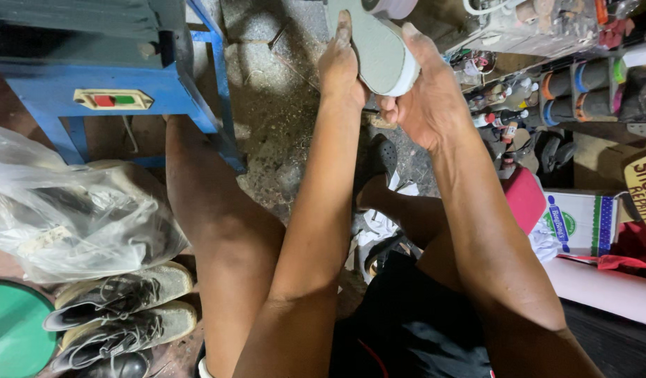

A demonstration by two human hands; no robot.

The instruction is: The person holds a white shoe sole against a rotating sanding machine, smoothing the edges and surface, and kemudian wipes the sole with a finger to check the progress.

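Sitting w/ bare knees in lower centre, grey lace-up shoes (pixel 120 311) bottom left, clear plastic bag (pixel 71 210) above them, both hands up top centre, left hand (pixel 340 66) & right hand (pixel 424 91) clamped round grey-soled shoe (pixel 380 52), blue machine stand (pixel 99 77) upper left.

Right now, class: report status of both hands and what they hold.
Left hand and right hand both grip the grey shoe sole, raised above the floor. Nothing between them.
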